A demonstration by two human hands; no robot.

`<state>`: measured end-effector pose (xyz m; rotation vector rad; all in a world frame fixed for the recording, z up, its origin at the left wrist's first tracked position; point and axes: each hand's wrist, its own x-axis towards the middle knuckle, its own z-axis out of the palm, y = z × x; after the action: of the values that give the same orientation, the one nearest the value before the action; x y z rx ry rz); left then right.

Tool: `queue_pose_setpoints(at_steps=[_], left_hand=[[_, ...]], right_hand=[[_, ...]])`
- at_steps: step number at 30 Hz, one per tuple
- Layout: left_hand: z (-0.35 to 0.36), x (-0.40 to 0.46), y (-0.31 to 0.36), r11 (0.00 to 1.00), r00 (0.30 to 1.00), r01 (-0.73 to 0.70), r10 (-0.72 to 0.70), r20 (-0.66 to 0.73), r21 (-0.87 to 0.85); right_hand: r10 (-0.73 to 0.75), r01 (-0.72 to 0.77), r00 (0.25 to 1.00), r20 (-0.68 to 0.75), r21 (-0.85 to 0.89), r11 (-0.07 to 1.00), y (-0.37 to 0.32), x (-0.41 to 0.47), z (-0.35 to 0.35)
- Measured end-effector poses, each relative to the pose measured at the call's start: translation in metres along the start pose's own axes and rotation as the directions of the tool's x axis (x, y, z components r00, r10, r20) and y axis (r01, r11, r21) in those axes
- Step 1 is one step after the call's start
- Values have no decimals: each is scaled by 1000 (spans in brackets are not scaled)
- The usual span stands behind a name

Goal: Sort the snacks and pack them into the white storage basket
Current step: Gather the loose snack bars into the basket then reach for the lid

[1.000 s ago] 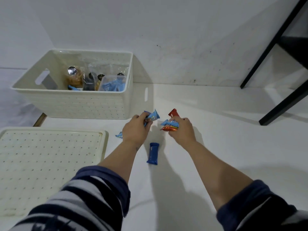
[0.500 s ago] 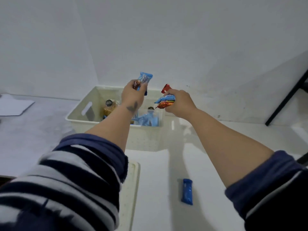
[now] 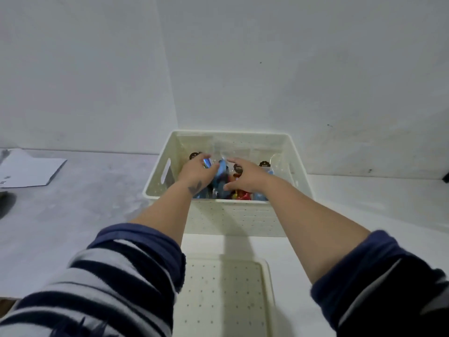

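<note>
Blue wrapped snack (image 3: 207, 163) pinched in my left hand (image 3: 195, 172), inside the white storage basket (image 3: 233, 215). My right hand (image 3: 245, 176), fingers spread, rests over red packets (image 3: 243, 194). Best set like beside like, low.

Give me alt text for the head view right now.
Both hands reach into the white storage basket: the left hand grips a blue snack packet, and the right hand is spread over red and blue snacks. The basket's perforated lid lies in front.
</note>
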<state>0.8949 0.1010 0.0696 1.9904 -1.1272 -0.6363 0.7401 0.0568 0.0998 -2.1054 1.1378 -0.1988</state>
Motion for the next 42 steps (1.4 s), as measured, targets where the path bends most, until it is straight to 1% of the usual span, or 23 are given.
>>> queue_pose_setpoints(at_steps=[2,4,7,9,10,13,16,18,20,23,25,28,31,33,35,37,39,42], left_hand=[[-5,0,-11,984,995,-9,-10,104,178],[-8,-6,-12,952,990,-39,-5,143,303],[-2,-24,-4,832,984,-149,74,159,534],[7,-44,2,758,981,-191,134,137,624],[13,-54,4,736,976,-218,180,125,641],[33,-84,2,682,950,-290,288,117,671],[54,-109,-5,616,926,-342,350,142,709],[66,-119,-7,609,916,-354,378,133,710],[73,-124,-9,611,917,-342,383,113,714],[76,-124,-12,598,917,-336,385,106,728],[75,-123,-14,589,914,-338,390,108,734],[74,-125,-16,583,909,-344,402,106,736],[75,-129,-15,584,913,-332,397,96,740],[76,-129,-14,590,915,-327,393,91,738],[76,-128,-14,585,915,-328,393,95,741],[75,-127,-15,583,914,-335,392,105,740],[73,-127,-14,585,915,-345,385,123,734],[67,-128,-10,586,918,-360,364,161,726]], right_hand=[[36,-36,999,-8,-1,999,0,2,1],[56,-58,997,-47,-24,998,2,-1,-3],[33,-42,992,-125,-69,997,10,-18,-16],[28,-44,983,-184,-85,995,22,-36,-26],[30,-52,977,-212,-100,994,29,-47,-31],[50,-100,948,-313,-145,984,57,-85,-42],[100,-177,904,-417,-150,973,91,-127,-44],[151,-237,877,-457,-138,962,117,-154,-39],[236,-317,860,-452,-111,942,145,-176,-29],[383,-442,842,-381,-80,893,185,-203,-4],[446,-497,818,-363,-54,866,207,-218,17],[496,-535,776,-390,10,845,230,-233,50],[478,-545,753,-453,-21,838,240,-240,76],[476,-539,728,-493,18,842,239,-240,82],[470,-521,728,-500,43,852,234,-237,80],[431,-477,742,-514,47,878,222,-231,72],[359,-408,751,-555,37,912,202,-220,55],[261,-301,739,-621,43,953,160,-195,23]])
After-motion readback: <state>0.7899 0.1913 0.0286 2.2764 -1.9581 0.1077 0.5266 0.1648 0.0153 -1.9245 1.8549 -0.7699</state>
